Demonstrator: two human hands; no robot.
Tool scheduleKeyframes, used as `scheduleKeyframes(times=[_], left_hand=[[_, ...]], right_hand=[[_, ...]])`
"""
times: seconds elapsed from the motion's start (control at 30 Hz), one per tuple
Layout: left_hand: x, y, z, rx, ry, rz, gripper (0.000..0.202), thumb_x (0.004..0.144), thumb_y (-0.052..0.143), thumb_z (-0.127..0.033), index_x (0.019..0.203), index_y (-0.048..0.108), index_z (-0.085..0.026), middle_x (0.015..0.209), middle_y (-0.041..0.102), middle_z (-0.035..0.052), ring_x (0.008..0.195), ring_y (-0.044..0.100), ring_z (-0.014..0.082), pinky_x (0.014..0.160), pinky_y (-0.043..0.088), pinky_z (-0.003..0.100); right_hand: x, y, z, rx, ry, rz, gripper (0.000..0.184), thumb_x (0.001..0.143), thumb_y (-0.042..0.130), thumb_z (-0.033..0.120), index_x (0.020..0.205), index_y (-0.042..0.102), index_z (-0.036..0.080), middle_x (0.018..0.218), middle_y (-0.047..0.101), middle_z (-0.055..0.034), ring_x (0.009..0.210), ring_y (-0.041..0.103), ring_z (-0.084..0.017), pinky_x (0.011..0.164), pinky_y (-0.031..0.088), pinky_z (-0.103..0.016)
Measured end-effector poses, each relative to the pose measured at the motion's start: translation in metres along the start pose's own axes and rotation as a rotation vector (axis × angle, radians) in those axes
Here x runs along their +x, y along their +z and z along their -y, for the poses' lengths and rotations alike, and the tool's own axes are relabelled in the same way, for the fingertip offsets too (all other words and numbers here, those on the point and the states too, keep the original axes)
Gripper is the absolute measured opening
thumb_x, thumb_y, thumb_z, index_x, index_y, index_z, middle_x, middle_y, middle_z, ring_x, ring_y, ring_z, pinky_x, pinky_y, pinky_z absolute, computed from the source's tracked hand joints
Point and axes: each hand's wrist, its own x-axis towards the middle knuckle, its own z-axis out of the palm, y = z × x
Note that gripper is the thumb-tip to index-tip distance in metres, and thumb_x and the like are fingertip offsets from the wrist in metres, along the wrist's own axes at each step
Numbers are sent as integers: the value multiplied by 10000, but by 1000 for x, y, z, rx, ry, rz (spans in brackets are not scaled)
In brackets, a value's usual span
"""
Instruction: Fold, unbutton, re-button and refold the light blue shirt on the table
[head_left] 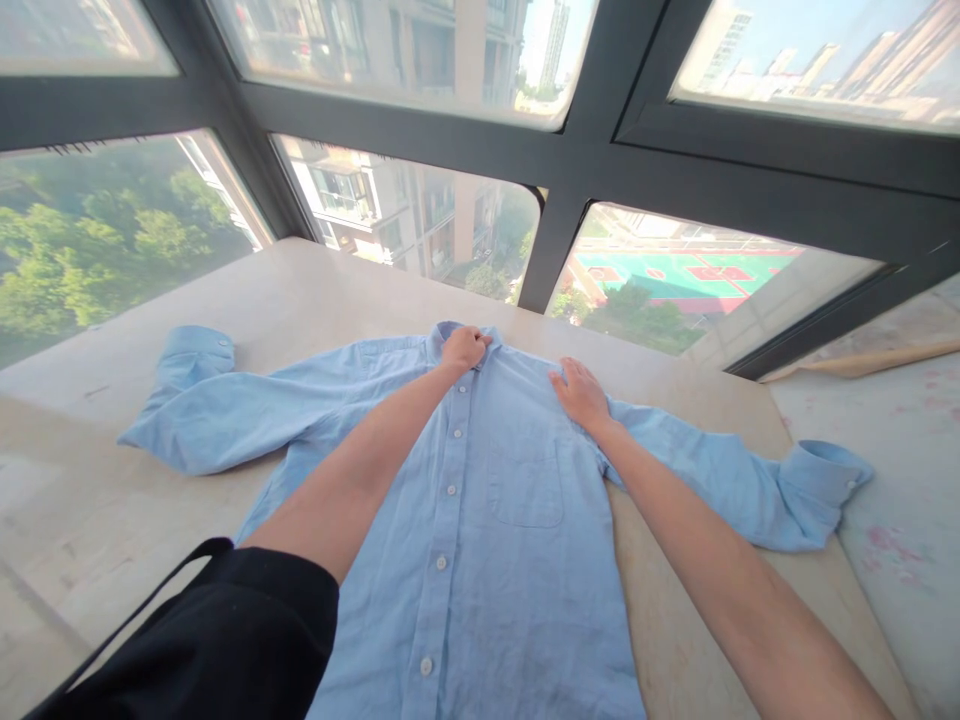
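Note:
A light blue button-up shirt point(525, 560) lies spread face up on the pale sill, its collar toward the window and both sleeves stretched out sideways. My left hand point(466, 347) is closed on the shirt's collar, at the front near the top button. On the shoulder at the right, my right hand point(581, 390) rests with its fingers flat and holds nothing. A chest pocket point(525, 485) sits below that hand. White buttons run down the middle of the front. My left forearm covers part of the shirt's left side.
Dark window frames point(420, 140) rise right behind the stone sill point(300, 285). Flowered wallpaper point(907, 480) covers the wall at the right, close to one cuff point(829, 470). The other cuff point(196, 342) lies toward the left window. Trees, buildings and a sports court show outside.

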Motion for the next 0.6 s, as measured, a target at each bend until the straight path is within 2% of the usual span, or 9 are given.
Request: scheduleKeyframes(times=[0.13,0.23,0.37,0.47,0.6], left_hand=[[5,0,-4,-44,-50,28,214,848,614,-358,844,720,-172,949,740,99,944,654,223,802,464,292],[7,-3,-9,-98,-23,62,204,850,623,-346,893,704,-164,973,734,82,916,654,195,779,471,264],[10,-3,-17,-174,85,96,265,816,679,-308,1026,680,-145,1008,721,76,886,648,169,800,482,244],[12,-2,-19,-168,98,18,249,855,609,-240,1082,657,-148,1016,714,86,947,641,188,868,473,283],[6,-7,-18,-37,55,-163,275,948,421,-231,1146,606,-189,1079,697,101,1068,612,234,925,444,356]], right_hand=[[0,-2,0,44,56,-11,460,979,349,379,1322,517,123,1386,551,-181,1307,472,-284,1090,365,-432],[-1,-4,2,73,90,-70,440,977,333,344,1296,530,115,1337,581,-190,1259,500,-290,1057,391,-436],[-7,-11,7,48,-14,-179,384,972,321,271,1233,572,145,1325,580,-175,1246,485,-277,1051,378,-422],[-12,-15,11,30,-72,-172,359,978,316,260,1171,607,180,1201,636,-147,1158,522,-276,1014,389,-413],[-10,-16,10,0,-10,-198,354,976,308,254,1105,628,172,1084,650,-153,1062,531,-289,966,400,-404]])
